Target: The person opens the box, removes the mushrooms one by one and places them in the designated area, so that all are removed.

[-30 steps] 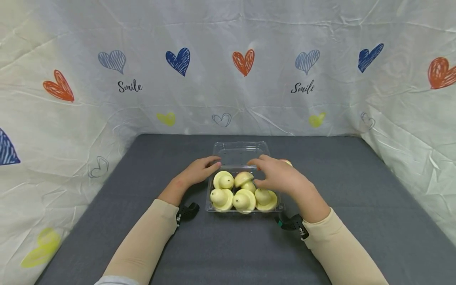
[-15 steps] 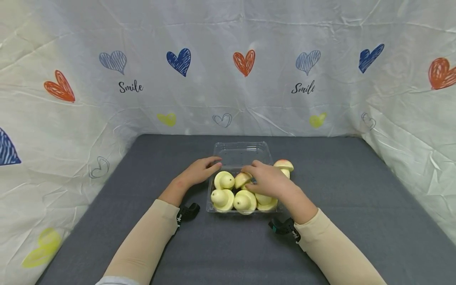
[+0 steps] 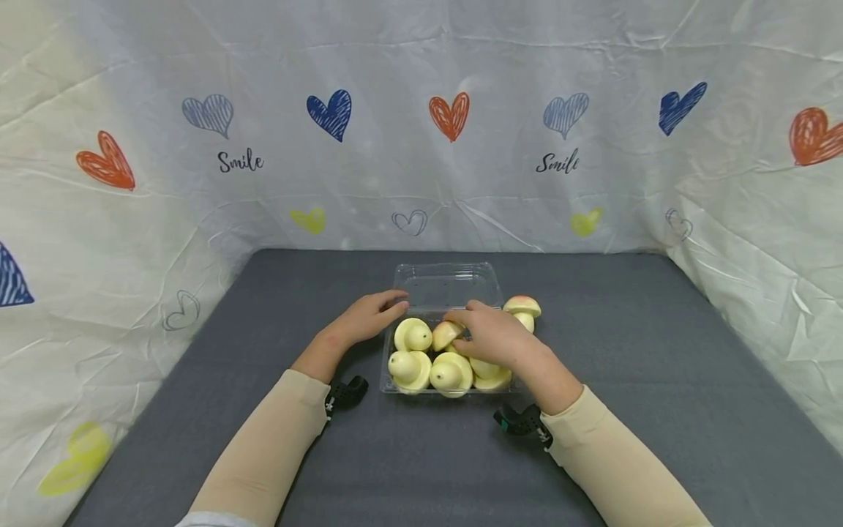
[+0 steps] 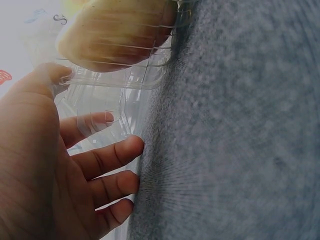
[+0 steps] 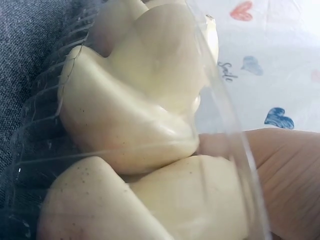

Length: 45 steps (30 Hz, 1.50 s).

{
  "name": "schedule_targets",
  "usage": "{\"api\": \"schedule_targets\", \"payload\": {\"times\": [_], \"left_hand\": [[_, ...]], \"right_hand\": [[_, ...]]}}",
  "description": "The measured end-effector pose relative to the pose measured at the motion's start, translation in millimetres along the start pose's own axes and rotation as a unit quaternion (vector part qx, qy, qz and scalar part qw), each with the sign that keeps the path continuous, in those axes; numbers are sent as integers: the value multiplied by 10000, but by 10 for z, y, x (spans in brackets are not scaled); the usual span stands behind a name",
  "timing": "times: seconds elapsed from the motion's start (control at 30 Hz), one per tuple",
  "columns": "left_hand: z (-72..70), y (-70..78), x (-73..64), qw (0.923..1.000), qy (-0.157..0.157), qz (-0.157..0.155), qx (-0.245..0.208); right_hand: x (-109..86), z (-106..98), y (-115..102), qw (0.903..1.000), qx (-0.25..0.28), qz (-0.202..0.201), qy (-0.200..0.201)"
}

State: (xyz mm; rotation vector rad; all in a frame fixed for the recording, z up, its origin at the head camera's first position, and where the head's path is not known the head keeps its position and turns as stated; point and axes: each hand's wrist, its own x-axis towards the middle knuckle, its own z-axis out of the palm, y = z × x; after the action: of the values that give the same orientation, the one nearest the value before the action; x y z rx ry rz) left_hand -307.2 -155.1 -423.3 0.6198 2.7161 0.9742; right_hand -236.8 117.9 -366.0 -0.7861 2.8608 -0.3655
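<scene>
A clear plastic clamshell box [image 3: 388,386] holds several pale yellow mushrooms, most lying stem up, such as the front middle one [image 3: 451,374]. My right hand [image 3: 497,337] reaches over the box and pinches the back middle mushroom [image 3: 445,334], whose cap shows a pinkish tint. It hides part of the box's right side. My left hand [image 3: 369,316] rests at the box's back left corner. In the left wrist view the thumb [image 4: 57,72] touches the clear rim, and the other fingers spread loosely beside the lid. The right wrist view shows mushrooms [image 5: 125,120] through the box wall.
The box's clear lid [image 3: 448,284] lies folded back behind it. Another mushroom [image 3: 522,306] with a reddish cap stands at the box's back right. A dark grey cloth [image 3: 421,461] covers the table, and a white heart-printed sheet [image 3: 500,58] hangs behind.
My right hand has moved left and slightly down onto the back middle mushroom and pinches it, baring the mushroom at the back right. My left hand has stayed put.
</scene>
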Motion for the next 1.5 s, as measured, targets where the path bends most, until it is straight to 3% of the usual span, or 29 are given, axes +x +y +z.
{"api": "schedule_targets", "payload": {"times": [0.27, 0.6, 0.97, 1.5], "left_hand": [[24, -16, -2, 10000, 44, -11, -47], [28, 0, 8, 10000, 20, 49, -8], [12, 21, -5, 10000, -18, 95, -15], [-13, 25, -3, 10000, -47, 49, -44]], "right_hand": [[6, -12, -6, 9998, -8, 26, 172], [-12, -42, 40, 9970, -430, 6, 638], [-105, -172, 17, 9919, -358, -58, 1217], [-206, -375, 102, 9886, -67, 270, 1480]]}}
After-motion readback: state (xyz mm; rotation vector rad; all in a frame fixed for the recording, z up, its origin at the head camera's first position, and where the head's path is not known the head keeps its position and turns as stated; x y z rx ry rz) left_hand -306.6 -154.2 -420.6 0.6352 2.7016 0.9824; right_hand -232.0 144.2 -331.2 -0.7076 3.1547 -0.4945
